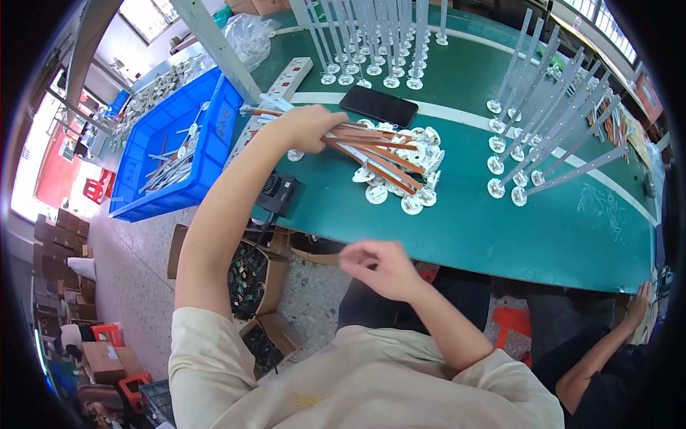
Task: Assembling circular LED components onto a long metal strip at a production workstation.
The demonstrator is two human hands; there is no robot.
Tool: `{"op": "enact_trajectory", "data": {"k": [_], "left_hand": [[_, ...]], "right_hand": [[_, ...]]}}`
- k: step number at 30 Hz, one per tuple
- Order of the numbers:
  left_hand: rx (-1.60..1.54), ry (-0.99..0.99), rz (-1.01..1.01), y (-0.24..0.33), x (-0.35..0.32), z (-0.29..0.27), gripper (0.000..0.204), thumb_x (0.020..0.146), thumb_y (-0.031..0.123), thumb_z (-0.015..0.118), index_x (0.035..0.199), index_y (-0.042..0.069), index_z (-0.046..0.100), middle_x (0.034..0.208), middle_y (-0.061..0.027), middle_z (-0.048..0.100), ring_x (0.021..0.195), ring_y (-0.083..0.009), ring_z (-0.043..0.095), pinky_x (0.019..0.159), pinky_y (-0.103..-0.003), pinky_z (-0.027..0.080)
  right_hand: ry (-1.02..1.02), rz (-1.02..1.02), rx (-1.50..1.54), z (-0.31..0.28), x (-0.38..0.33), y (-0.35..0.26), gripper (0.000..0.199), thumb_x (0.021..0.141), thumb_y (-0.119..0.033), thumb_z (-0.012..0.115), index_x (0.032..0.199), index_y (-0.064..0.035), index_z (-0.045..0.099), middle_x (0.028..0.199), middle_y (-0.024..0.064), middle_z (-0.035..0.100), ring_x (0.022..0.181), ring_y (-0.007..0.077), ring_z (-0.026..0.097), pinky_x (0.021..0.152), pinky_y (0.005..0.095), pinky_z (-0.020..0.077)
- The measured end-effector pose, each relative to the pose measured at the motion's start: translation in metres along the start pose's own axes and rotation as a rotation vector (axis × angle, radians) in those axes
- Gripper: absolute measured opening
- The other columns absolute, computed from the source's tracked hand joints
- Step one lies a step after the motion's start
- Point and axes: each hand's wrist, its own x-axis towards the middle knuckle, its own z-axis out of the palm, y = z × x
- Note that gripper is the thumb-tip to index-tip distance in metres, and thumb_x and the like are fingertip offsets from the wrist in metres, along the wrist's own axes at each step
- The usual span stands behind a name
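Our left hand (307, 127) on a bundle of orange strips (361, 137)

Nearest us, our right hand (382, 272) hangs blurred before the edge of the tabletop (457, 232), its fingers loosely curled, parted and empty. Beyond, our left fingers wrap around the strips, whose right-hand ends lie among round white bases (376, 193). Just past them we see a black phone (379, 106), then upright pale strips (419, 43).

A workshop, fitted out for assembly in batches.
Matching strips on round white bases (414, 84) stand in ranks along the far edge and toward the right end of a long green bench (493, 239); a blue crate (211, 154) of loose strips is beside its left end, open cartons (275, 286) of small parts and a red stool (513, 322) below its front edge.
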Motion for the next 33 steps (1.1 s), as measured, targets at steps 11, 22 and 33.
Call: {"op": "enact_trajectory", "data": {"k": [11,22,33], "left_hand": [[0.077,0.579,0.397,0.014,-0.035,0.020,0.055,0.069,0.004,0.076,0.122,0.008,0.062,0.118,-0.0134,0.065,0.104,-0.0344,0.063,0.087,-0.045,0.051],[0.058,0.475,0.385,0.045,-0.042,0.013,0.025,0.066,0.009,0.081,0.085,0.006,0.065,0.090,-0.0087,0.068,0.089,-0.0314,0.064,0.079,-0.045,0.049],[-0.226,0.419,0.349,0.023,-0.039,0.012,0.028,0.079,0.026,0.080,0.088,0.000,0.073,0.080,-0.0137,0.067,0.076,-0.0320,0.064,0.069,-0.042,0.051]], "right_hand": [[0.246,0.053,-0.207,-0.077,-0.099,-0.021,0.009,0.091,-0.008,0.073,0.097,-0.0016,0.072,0.082,0.0043,0.072,0.071,0.0079,0.066,0.063,0.0226,0.0527],[0.330,-0.067,-0.232,-0.082,-0.110,-0.019,0.005,0.090,-0.005,0.073,0.093,-0.0004,0.072,0.078,0.0048,0.070,0.062,0.0085,0.064,0.055,0.0241,0.0494],[0.290,-0.379,-0.736,-0.072,-0.013,-0.012,0.009,0.084,-0.009,0.073,0.091,-0.0038,0.071,0.084,0.0102,0.071,0.070,0.0236,0.067,0.063,0.0274,0.0527]]}}
